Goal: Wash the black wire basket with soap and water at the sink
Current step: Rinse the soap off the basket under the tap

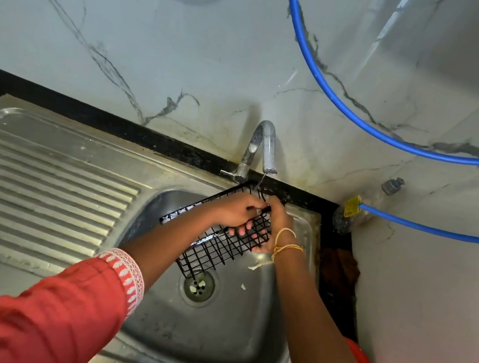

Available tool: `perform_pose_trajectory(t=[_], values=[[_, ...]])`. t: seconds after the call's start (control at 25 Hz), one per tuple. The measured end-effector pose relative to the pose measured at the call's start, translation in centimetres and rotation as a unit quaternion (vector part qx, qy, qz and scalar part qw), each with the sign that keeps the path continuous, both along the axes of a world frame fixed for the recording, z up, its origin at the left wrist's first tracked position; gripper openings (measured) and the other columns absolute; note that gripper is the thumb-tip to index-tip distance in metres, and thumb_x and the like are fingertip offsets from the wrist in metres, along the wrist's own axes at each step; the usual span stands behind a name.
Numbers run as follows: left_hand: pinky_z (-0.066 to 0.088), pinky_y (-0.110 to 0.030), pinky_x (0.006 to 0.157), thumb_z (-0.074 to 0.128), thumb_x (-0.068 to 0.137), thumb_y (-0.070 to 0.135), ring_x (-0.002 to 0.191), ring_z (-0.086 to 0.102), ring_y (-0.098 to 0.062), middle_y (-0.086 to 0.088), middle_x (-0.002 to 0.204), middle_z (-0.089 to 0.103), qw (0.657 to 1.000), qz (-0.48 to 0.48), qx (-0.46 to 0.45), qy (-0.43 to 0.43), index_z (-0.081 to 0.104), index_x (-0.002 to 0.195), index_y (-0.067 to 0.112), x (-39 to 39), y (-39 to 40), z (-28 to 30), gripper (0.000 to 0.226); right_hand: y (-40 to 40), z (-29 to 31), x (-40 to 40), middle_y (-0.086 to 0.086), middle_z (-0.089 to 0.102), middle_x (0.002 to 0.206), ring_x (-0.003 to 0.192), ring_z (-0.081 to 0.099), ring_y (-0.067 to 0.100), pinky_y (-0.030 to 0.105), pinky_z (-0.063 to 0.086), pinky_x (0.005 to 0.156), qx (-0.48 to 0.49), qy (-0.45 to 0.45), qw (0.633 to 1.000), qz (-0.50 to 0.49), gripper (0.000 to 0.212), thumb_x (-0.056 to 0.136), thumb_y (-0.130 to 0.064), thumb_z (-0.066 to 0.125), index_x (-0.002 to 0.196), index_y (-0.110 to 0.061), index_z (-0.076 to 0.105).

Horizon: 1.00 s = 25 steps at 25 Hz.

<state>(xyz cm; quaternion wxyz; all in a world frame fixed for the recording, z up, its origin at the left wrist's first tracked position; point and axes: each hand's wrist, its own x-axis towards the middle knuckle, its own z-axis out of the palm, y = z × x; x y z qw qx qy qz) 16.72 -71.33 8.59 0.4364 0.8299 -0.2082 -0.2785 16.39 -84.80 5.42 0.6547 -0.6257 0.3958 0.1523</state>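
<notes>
Left hand (235, 211) curled over the basket (217, 240), fingers hooked through the wires. Right hand (275, 227) clasped on the far right rim, thread bands at the wrist. Basket held tilted above the sink (208, 341) bowl, upper rim under the tap (263, 150), thin trickle falling. Drain (197, 287) just below the low corner.

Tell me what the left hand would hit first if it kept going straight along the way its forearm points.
The left hand already grips the black wire basket. Straight on, it would probably meet the right hand, though depth is unclear.
</notes>
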Motion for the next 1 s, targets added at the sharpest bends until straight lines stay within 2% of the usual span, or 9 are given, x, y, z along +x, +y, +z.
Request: perform_pose_trajectory(t=[0.16, 0.24, 0.36, 0.48, 0.56, 0.64, 0.72, 0.88, 1.0], values=[[0.055, -0.032, 0.074, 0.047, 0.099, 0.018, 0.086, 0.066, -0.026, -0.006, 0.105, 0.068, 0.999, 0.026, 0.006, 0.041, 0.065, 0.118, 0.017, 0.5, 4.2, -1.6, 0.026, -0.8, 2.0, -2.1, 0.015, 0.059, 0.110, 0.095, 0.059, 0.034, 0.056, 0.047, 0.081, 0.025, 0.013, 0.998, -0.053, 0.066, 0.054, -0.048, 0.060, 0.108, -0.011, 0.057], [0.053, -0.031, 0.075, 0.051, 0.097, 0.014, 0.087, 0.065, -0.023, 0.000, 0.109, 0.067, 0.989, 0.123, 0.064, -0.043, 0.070, 0.110, 0.015, 0.3, 6.1, -2.7, 0.022, -1.1, 3.0, -2.7, 0.013, 0.051, 0.094, 0.091, 0.052, 0.032, 0.048, 0.044, 0.086, 0.031, 0.019, 0.996, -0.076, 0.041, 0.058, -0.032, 0.054, 0.094, -0.013, 0.050], [0.045, -0.020, 0.066, 0.056, 0.088, 0.001, 0.079, 0.057, -0.013, -0.001, 0.100, 0.061, 0.916, 0.373, 0.022, -0.143, 0.070, 0.106, 0.011, -0.9, 6.5, -3.8, 0.025, -1.0, 3.4, -2.4, 0.010, 0.044, 0.084, 0.079, 0.047, 0.029, 0.040, 0.040, 0.082, 0.053, 0.022, 0.992, -0.113, 0.036, 0.051, -0.023, 0.048, 0.086, -0.016, 0.044], [0.047, -0.030, 0.075, 0.065, 0.080, 0.011, 0.089, 0.058, -0.023, -0.006, 0.109, 0.055, 0.856, 0.448, 0.089, -0.241, 0.067, 0.108, 0.019, -1.6, 6.8, -4.3, 0.029, -1.1, 3.5, -2.0, 0.009, 0.045, 0.084, 0.084, 0.051, 0.029, 0.042, 0.038, 0.084, 0.052, 0.009, 0.987, -0.152, 0.023, 0.050, -0.020, 0.046, 0.073, -0.020, 0.039], [0.042, -0.040, 0.091, 0.068, 0.080, 0.035, 0.103, 0.056, -0.027, -0.007, 0.114, 0.056, 0.870, 0.457, 0.125, -0.139, 0.064, 0.115, 0.023, -1.4, 8.1, -4.5, 0.037, -1.6, 3.5, -2.2, 0.008, 0.048, 0.078, 0.078, 0.053, 0.028, 0.041, 0.038, 0.079, 0.068, -0.007, 0.983, -0.168, 0.020, 0.050, -0.021, 0.044, 0.068, -0.021, 0.035], [0.044, -0.050, 0.092, 0.069, 0.074, 0.057, 0.108, 0.056, -0.032, -0.012, 0.121, 0.058, 0.874, 0.445, -0.053, 0.189, 0.058, 0.124, 0.021, -1.4, 9.2, -3.6, 0.063, -2.2, 2.9, -2.7, 0.010, 0.054, 0.081, 0.080, 0.057, 0.030, 0.043, 0.038, 0.084, 0.105, -0.033, 0.976, -0.188, 0.015, 0.054, -0.021, 0.041, 0.068, -0.020, 0.035], [0.045, -0.059, 0.088, 0.071, 0.068, 0.056, 0.112, 0.056, -0.041, -0.018, 0.123, 0.057, 0.814, 0.370, -0.223, 0.387, 0.055, 0.122, 0.021, -2.2, 9.7, -3.2, 0.066, -2.4, 1.8, -3.3, 0.013, 0.059, 0.093, 0.088, 0.061, 0.034, 0.047, 0.041, 0.086, 0.165, -0.070, 0.958, -0.223, 0.016, 0.052, -0.019, 0.040, 0.068, -0.020, 0.042], [0.045, -0.040, 0.079, 0.052, 0.081, 0.031, 0.094, 0.063, -0.033, -0.013, 0.102, 0.067, 0.789, 0.422, -0.323, 0.309, 0.060, 0.092, 0.019, -2.8, 9.0, -2.7, 0.018, -1.5, -0.9, -4.0, 0.019, 0.058, 0.093, 0.087, 0.061, 0.035, 0.047, 0.044, 0.087, 0.254, -0.124, 0.918, -0.278, 0.028, 0.056, -0.011, 0.035, 0.079, -0.014, 0.052], [0.042, -0.030, 0.064, 0.049, 0.072, 0.032, 0.075, 0.059, -0.029, -0.010, 0.079, 0.062, 0.757, 0.490, -0.362, 0.236, 0.057, 0.078, 0.018, -2.7, 9.2, -2.5, 0.018, -0.1, -0.5, -3.6, 0.015, 0.045, 0.080, 0.072, 0.050, 0.031, 0.040, 0.045, 0.087, 0.208, -0.072, 0.953, -0.210, 0.017, 0.076, 0.001, 0.029, 0.075, -0.006, 0.044]])
